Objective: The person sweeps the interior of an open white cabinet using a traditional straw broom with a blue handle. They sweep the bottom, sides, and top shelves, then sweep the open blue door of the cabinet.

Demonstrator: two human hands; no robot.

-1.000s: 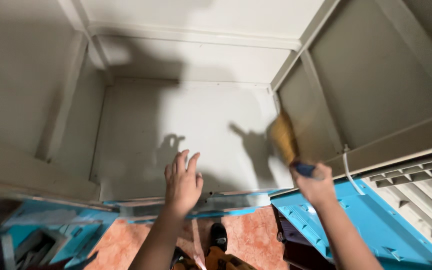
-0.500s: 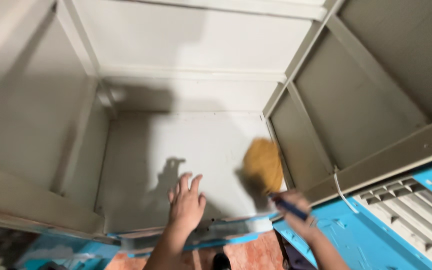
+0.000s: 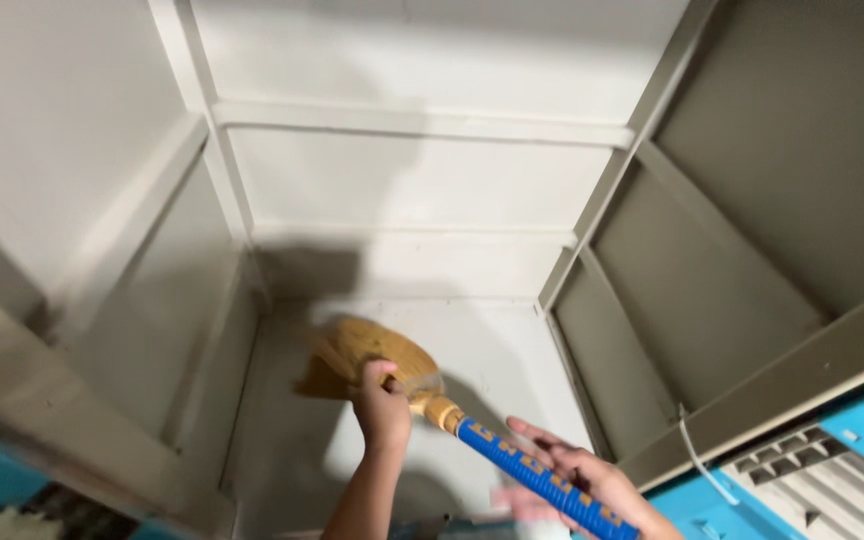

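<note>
Broom (image 3: 372,352) swung leftward, both hands (image 3: 384,408) apparently gripping, inside cabinet (image 3: 422,180)

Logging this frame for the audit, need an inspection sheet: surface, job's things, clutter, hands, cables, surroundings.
Surface: pale grey cabinet floor, bare where visible, partly in shadow.
Job's things: hand broom with straw-coloured bristles and a blue patterned handle; bristle head down on the cabinet floor near the left wall.
Clutter: nothing seen inside the cabinet.
Hands: left hand rests at the neck of the broom, closed around it as far as can be told; right hand on the blue handle, fingers loosely spread, grip blurred.
Cables: one thin white cord hanging at the right door edge.
Surroundings: grey ribbed cabinet walls; open door with a light blue face and slatted vent at right.
</note>
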